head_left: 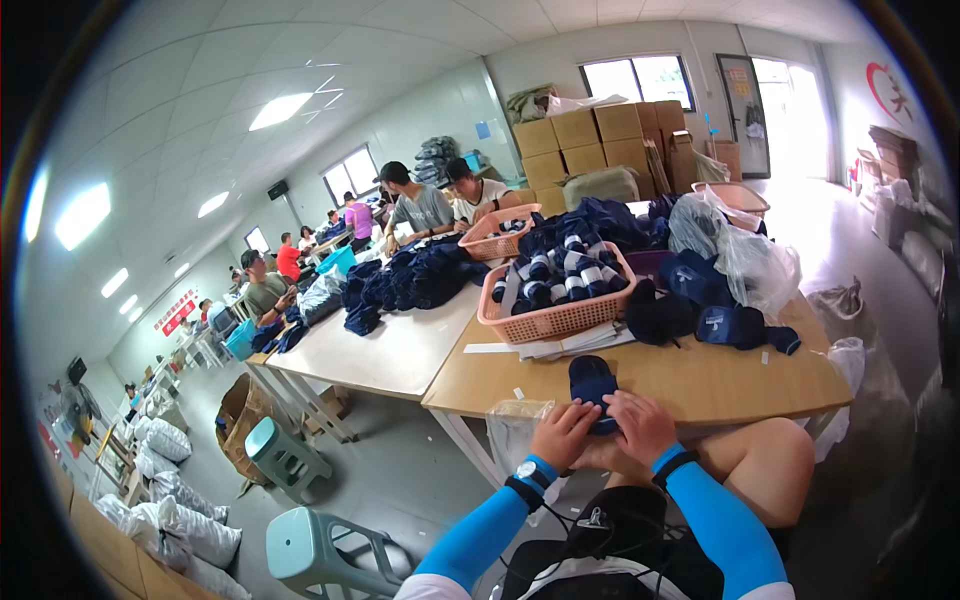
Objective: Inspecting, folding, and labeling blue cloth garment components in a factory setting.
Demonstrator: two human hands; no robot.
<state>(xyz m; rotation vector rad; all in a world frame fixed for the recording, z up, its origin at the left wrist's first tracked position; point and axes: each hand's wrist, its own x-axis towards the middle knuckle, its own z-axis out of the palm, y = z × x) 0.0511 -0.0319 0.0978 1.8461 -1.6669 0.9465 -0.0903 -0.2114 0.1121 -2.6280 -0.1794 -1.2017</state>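
Note:
A navy cap (592, 380) is at the near edge of the wooden table (760, 385), its brim pointing away from me. My left hand (562, 434) closes on its left side, fingers bent at the fabric. On the other side my right hand (642, 428) grips it with the thumb and fingers together. Beyond it stands a pink plastic basket (530, 325) full of dark rolled pieces with white bands. White paper strips (570, 343) lie in front of the basket. More navy caps (730, 325) lie to the right of it.
A clear plastic bag (755, 265) sits at the table's right. Heaped navy cloth (420, 280) covers part of the white table, where co-workers sit. Green stools (325, 550) stand on the floor to my left. Cardboard boxes (585, 140) are stacked behind.

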